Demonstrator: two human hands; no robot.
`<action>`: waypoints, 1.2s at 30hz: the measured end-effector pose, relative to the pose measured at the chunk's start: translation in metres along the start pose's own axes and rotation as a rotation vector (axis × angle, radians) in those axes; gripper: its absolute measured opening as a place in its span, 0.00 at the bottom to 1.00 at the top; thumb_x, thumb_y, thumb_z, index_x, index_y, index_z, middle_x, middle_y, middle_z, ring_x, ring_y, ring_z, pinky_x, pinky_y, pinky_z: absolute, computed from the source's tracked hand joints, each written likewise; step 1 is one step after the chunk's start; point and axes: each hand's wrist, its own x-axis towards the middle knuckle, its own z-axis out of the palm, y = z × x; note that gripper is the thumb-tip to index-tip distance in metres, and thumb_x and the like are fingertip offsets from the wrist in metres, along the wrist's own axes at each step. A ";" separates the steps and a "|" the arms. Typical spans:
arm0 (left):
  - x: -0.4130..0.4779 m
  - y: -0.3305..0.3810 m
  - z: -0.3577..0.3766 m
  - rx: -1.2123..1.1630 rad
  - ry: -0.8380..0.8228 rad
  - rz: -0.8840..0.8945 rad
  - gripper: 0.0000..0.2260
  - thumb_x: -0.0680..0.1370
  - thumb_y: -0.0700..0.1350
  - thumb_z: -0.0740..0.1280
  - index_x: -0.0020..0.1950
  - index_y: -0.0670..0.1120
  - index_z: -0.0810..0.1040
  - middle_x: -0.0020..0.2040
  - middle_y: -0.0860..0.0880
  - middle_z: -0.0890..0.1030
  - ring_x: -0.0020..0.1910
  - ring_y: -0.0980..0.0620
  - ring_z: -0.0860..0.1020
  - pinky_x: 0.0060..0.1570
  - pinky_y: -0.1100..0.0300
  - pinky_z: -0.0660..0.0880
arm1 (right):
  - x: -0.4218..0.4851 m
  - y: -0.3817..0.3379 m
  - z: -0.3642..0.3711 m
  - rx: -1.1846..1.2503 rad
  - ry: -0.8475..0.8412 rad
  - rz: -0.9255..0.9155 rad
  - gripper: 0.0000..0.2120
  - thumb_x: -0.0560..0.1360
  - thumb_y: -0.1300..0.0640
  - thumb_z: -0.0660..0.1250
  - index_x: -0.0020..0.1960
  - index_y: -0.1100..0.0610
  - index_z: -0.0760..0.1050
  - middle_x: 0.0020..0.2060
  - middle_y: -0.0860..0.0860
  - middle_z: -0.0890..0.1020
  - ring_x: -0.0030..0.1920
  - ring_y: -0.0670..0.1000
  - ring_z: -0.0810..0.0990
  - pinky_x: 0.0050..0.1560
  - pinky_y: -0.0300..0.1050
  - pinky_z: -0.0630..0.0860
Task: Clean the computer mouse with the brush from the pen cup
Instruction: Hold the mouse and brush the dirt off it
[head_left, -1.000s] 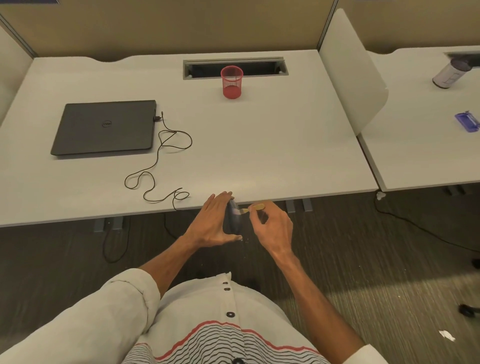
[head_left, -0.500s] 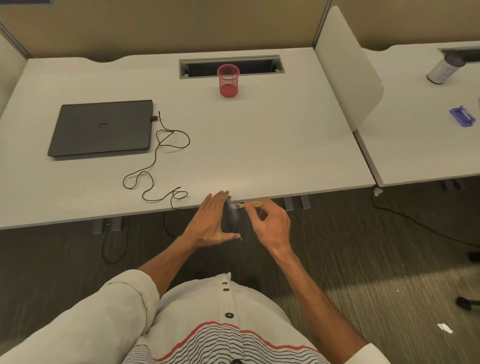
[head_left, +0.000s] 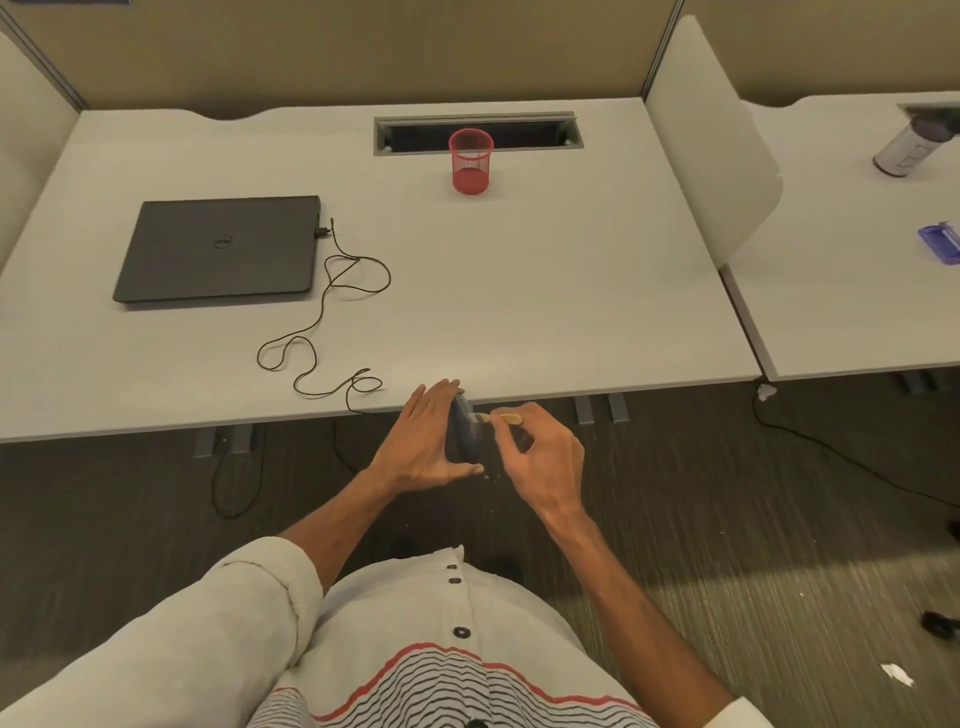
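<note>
We hold brush to mouse at the tabletop's (head_left: 519, 291) near edge.
Our left hand (head_left: 426, 441) clamps the dark mouse (head_left: 464, 431) on edge between straight fingers and thumb; the wooden brush (head_left: 501, 417) meets it, pinched in our right hand's (head_left: 540, 457) curled fingertips.

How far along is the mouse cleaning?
Done: the brush is out of the red pen cup on the desk. In hand: the left hand holds the mouse on edge past the desk's front, and the right hand pinches the brush against it. Left: finish brushing, probably set both back.
</note>
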 end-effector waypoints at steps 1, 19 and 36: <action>0.000 0.000 0.000 0.002 -0.005 -0.004 0.56 0.73 0.72 0.74 0.87 0.47 0.50 0.89 0.48 0.50 0.89 0.47 0.50 0.88 0.43 0.45 | 0.002 0.000 0.001 -0.008 -0.004 0.009 0.06 0.81 0.50 0.76 0.55 0.52 0.87 0.47 0.46 0.88 0.41 0.42 0.83 0.45 0.30 0.78; 0.005 0.005 -0.002 0.045 0.010 -0.006 0.56 0.72 0.73 0.74 0.87 0.46 0.50 0.89 0.47 0.52 0.89 0.47 0.50 0.88 0.44 0.45 | 0.006 0.005 0.006 0.007 -0.010 0.046 0.07 0.81 0.48 0.75 0.55 0.50 0.86 0.46 0.43 0.87 0.38 0.39 0.80 0.43 0.27 0.75; 0.009 0.003 -0.006 -0.061 -0.011 -0.090 0.57 0.72 0.72 0.75 0.88 0.48 0.49 0.89 0.48 0.50 0.89 0.45 0.47 0.88 0.42 0.45 | -0.003 0.044 -0.007 0.421 -0.140 0.380 0.05 0.82 0.49 0.74 0.49 0.45 0.88 0.42 0.43 0.89 0.43 0.50 0.85 0.34 0.42 0.82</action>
